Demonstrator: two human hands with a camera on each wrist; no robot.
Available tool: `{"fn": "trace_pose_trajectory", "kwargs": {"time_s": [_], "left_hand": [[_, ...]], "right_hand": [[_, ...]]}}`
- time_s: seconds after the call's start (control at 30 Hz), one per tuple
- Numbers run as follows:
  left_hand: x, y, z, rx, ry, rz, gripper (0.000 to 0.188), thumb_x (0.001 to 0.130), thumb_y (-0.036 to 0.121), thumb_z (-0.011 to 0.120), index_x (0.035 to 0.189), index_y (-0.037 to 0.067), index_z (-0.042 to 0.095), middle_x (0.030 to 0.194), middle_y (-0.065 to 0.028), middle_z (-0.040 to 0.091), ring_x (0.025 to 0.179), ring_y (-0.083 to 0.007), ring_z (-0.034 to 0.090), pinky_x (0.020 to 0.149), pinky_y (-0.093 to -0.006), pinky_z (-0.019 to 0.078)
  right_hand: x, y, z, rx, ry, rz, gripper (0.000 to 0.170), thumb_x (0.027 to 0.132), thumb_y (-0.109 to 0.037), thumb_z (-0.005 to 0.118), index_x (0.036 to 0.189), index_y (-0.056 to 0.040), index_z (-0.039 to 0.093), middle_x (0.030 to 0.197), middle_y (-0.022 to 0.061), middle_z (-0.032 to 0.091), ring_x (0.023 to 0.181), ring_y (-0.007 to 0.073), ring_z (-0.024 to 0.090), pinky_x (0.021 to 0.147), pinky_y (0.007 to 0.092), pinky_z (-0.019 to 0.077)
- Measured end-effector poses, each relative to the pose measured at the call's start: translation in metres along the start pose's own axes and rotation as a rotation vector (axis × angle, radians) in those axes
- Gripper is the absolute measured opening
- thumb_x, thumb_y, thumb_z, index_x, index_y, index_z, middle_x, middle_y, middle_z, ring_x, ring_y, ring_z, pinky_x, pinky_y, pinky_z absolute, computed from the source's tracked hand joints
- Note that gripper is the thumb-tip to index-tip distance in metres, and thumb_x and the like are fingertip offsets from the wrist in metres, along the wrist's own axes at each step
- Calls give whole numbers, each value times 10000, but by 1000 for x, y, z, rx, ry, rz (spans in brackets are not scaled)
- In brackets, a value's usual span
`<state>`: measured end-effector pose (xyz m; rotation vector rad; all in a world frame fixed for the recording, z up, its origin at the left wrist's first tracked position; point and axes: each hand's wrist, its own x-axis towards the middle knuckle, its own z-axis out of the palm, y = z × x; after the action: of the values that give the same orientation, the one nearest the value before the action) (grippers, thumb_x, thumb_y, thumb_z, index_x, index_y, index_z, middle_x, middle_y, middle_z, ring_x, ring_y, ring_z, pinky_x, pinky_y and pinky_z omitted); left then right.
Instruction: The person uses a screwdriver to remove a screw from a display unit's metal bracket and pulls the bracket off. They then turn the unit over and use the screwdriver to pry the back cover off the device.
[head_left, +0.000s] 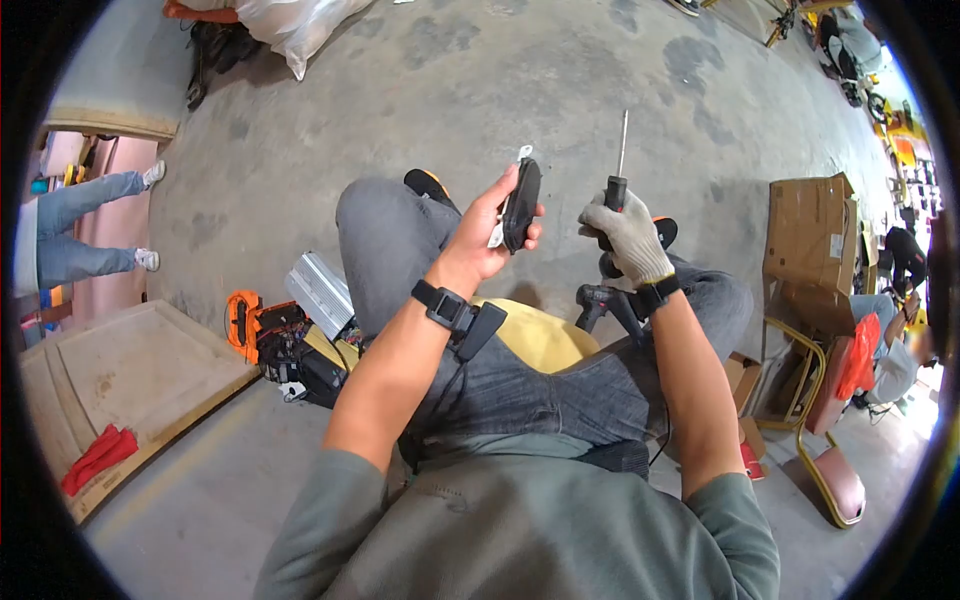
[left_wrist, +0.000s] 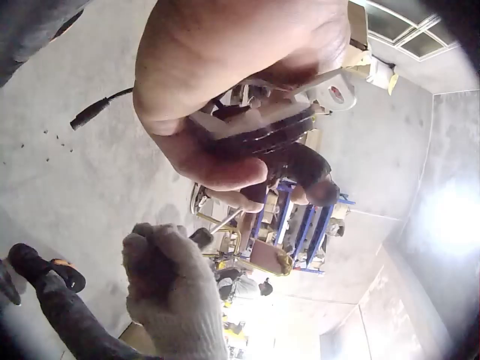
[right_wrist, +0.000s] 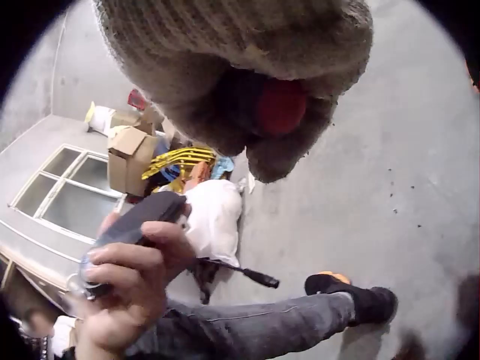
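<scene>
Head view: at 12 o'clock from centre, bare left hand [head_left: 478,234] wrapped around black oblong housing [head_left: 522,205], raised above the lap. At 2 o'clock, gloved right hand [head_left: 634,237] gripping screwdriver [head_left: 617,190] by the handle, tip toward 12 o'clock, well apart from the housing. Between both hands, unobstructed gap.

Widest room: toward 12 o'clock, across concrete floor [head_left: 560,75], with white sack [head_left: 300,25] bordering at 11 o'clock. Tighter margins: at 9 o'clock, silver finned case [head_left: 320,288] near the left leg; at 3 o'clock, cordless drill [head_left: 594,303] just below the glove; between 2 and 3 o'clock, cardboard box [head_left: 803,230] farther out; between 8 and 9 o'clock, wooden panel [head_left: 150,370] with straight raised edge.

Materials: housing dark, elongated, with rounded contour and pale end tabs. Glove knitted, off-white. Screwdriver with slim straight metal shaft, black handle and, in right wrist view, round red butt. Concrete grey, with dark blotches. Also in right wrist view: black cable with cylindrical plug [right_wrist: 259,278] near the housing; origin hidden behind fingers.
</scene>
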<state>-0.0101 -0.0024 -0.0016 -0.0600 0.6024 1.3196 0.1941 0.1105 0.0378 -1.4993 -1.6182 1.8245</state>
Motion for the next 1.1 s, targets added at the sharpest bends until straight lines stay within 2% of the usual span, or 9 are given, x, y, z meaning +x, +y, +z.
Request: {"fn": "trace_pose_trajectory", "kwargs": {"time_s": [0.07, 0.2, 0.27, 0.33, 0.5, 0.57, 0.67, 1.0, 1.1], "left_hand": [[0, 3, -12, 0, -12, 11, 456, 1035, 488, 518, 1107, 59, 656, 950, -176, 714, 783, -291, 716, 693, -415, 598], [-4, 4, -6, 20, 69, 85, 431, 1050, 407, 487, 1179, 23, 635, 1066, -212, 714, 933, -308, 714, 804, -411, 593], [-7, 4, -1, 25, 143, 85, 428, 1053, 378, 470, 1205, 6, 617, 1097, -225, 705, 949, -320, 709, 812, -420, 590], [-8, 3, 2, 28, 222, 86, 426, 1055, 349, 453, 1232, -10, 600, 1127, -238, 696, 964, -332, 703, 821, -430, 587], [-9, 1, 5, -48, 87, 102, 482, 1057, 345, 388, 1307, -32, 554, 1193, -272, 663, 1019, -357, 679, 884, -433, 566], [-8, 3, 9, -82, 80, 100, 513, 1077, 375, 352, 1338, -26, 537, 1209, -274, 655, 1019, -355, 678, 891, -436, 563], [-8, 7, 14, -130, 40, 103, 574, 1098, 444, 309, 1359, -20, 524, 1216, -270, 646, 1034, -360, 677, 906, -444, 559], [-8, 7, 17, -154, 15, 111, 572, 1092, 437, 319, 1324, -39, 534, 1166, -241, 662, 986, -363, 695, 884, -445, 571], [-7, 6, 10, -149, -17, 128, 552, 1087, 412, 334, 1371, -26, 511, 1199, -262, 638, 1019, -375, 680, 866, -463, 581]], "right_hand": [[23, 23, -6, 30, 18, 19, 191, 831, -113, 712, 936, -25, 580, 822, 78, 639, 655, 152, 640, 611, 273, 540], [58, 53, -6, 128, 115, 128, 197, 822, -109, 717, 935, -22, 580, 818, 77, 637, 651, 158, 639, 599, 278, 537], [76, 72, -12, 102, 143, 198, 208, 766, -76, 713, 929, -12, 601, 749, 69, 636, 623, 176, 675, 517, 284, 496], [92, 86, -15, 81, 145, 211, 216, 760, -79, 715, 930, -10, 600, 744, 72, 639, 605, 180, 674, 509, 288, 495], [127, 116, -16, 43, 193, 223, 218, 747, -85, 707, 921, -7, 601, 733, 74, 641, 572, 181, 669, 488, 296, 494], [142, 124, -19, -95, 199, 274, 196, 771, -89, 707, 905, -14, 584, 761, 83, 635, 577, 189, 650, 498, 302, 513], [155, 133, -20, -84, 245, 251, 224, 734, -81, 689, 922, 6, 601, 723, 79, 629, 564, 190, 663, 490, 293, 503], [176, 151, -26, -4, 283, 254, 165, 759, -119, 679, 859, -4, 616, 691, 84, 643, 552, 190, 665, 518, 298, 527], [170, 140, -28, -7, 299, 258, 211, 786, -154, 705, 907, -7, 614, 707, 77, 636, 553, 179, 653, 522, 300, 530]]}}
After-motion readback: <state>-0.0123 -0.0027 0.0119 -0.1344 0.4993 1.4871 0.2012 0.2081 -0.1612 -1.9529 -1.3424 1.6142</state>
